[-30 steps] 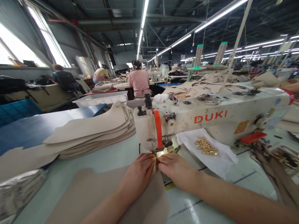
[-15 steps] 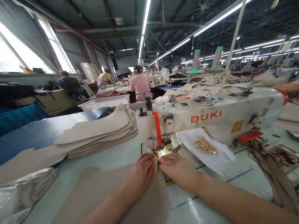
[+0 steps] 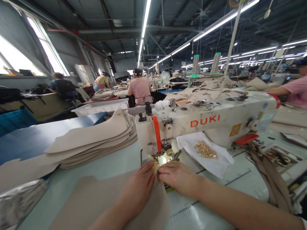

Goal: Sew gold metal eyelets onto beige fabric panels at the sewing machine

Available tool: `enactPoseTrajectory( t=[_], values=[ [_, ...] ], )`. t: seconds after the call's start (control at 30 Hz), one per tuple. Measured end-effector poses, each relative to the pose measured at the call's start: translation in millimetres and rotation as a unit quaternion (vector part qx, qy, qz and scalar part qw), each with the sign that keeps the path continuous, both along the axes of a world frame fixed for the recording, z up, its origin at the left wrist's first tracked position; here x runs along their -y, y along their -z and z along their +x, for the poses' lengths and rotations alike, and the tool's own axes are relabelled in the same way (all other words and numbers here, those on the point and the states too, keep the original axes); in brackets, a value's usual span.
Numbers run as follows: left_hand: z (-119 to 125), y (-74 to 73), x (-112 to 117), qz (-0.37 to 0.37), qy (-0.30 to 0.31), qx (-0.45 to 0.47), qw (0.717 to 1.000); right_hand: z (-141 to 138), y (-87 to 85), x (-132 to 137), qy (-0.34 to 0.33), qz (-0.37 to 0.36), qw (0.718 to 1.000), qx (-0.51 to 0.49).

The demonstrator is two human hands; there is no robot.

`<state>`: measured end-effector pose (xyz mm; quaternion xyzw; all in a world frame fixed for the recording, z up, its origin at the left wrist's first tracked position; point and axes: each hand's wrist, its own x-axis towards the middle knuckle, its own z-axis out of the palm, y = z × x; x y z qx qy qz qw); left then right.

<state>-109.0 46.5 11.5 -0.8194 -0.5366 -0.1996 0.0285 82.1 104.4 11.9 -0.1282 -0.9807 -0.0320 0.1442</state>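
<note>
A white DUKI sewing machine (image 3: 206, 123) stands on the pale table (image 3: 120, 158). A beige cut panel (image 3: 96, 201) lies in front of it, its far edge under the presser foot (image 3: 158, 156). My left hand (image 3: 139, 188) rests on the panel, fingers together and pressed at its edge by the needle. My right hand (image 3: 177, 177) lies beside it, fingertips pinching the same edge just in front of the foot. The two hands touch at the fingertips.
A stack of beige panels (image 3: 96, 139) lies left of the machine. Gold rings (image 3: 205, 150) sit on white paper to the right. Brown straps (image 3: 271, 175) hang at the right. A silver bag (image 3: 19, 198) is at the near left. Other people sit at benches behind.
Both hands keep their place at the presser foot on the panel's edge. Only my head has shifted a little, so the scene slides slightly left.
</note>
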Motion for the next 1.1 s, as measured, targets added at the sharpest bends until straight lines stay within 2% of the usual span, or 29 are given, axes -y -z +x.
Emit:
enactPoseTrajectory(
  t=[0.23, 0.53, 1.1],
  values=[
    [-1, -2.0, -2, 0.002, 0.009, -0.035, 0.999, -1, -1.3, -1, 0.003, 0.011, 1.000, -0.007],
    [-3, -2.1, -7, 0.033, 0.007, -0.029, 0.999, -3, -4.4, -3, 0.009, -0.003, 1.000, -0.003],
    [-2, 0.0, -9, -0.037, -0.035, -0.019, 0.999, -4, -2.6, -3, 0.006, -0.014, 1.000, -0.014]
  ],
)
